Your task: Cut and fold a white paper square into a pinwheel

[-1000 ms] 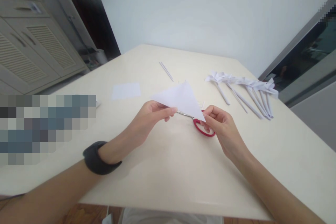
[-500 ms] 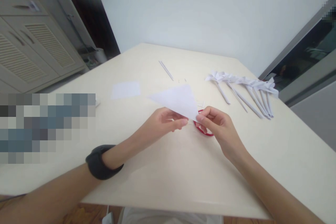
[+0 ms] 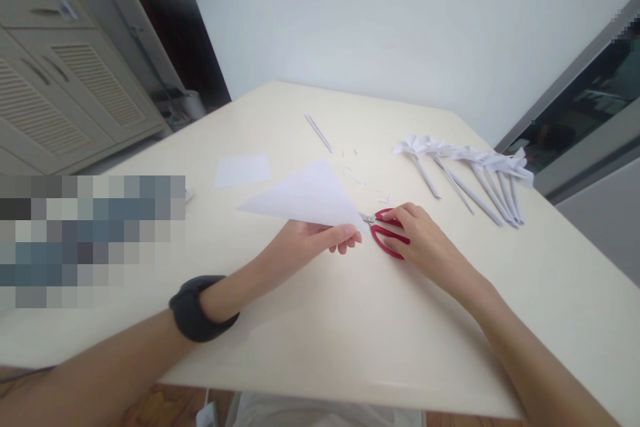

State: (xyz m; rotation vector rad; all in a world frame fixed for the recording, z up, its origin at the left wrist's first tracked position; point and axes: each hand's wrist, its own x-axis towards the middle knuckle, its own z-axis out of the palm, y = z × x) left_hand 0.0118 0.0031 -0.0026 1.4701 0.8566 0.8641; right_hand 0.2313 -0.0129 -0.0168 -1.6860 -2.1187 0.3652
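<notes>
My left hand (image 3: 313, 240) pinches a white paper folded into a triangle (image 3: 305, 199) by its near corner and holds it just above the cream table (image 3: 320, 333). A dark band sits on that wrist. My right hand (image 3: 425, 243) rests on the table with its fingers laid over the red handles of a pair of scissors (image 3: 387, 235), whose metal blades point left toward the paper.
Several rolled white paper stems with folded tops (image 3: 470, 170) lie at the back right. A small white paper square (image 3: 243, 170) lies at the left, a thin paper strip (image 3: 319, 133) farther back, and tiny scraps (image 3: 370, 188) beyond the scissors. Cabinets stand at the far left.
My right hand let go of the triangle's corner and dropped onto the scissors' handles. My left hand swung the paper to the left and now holds it alone.
</notes>
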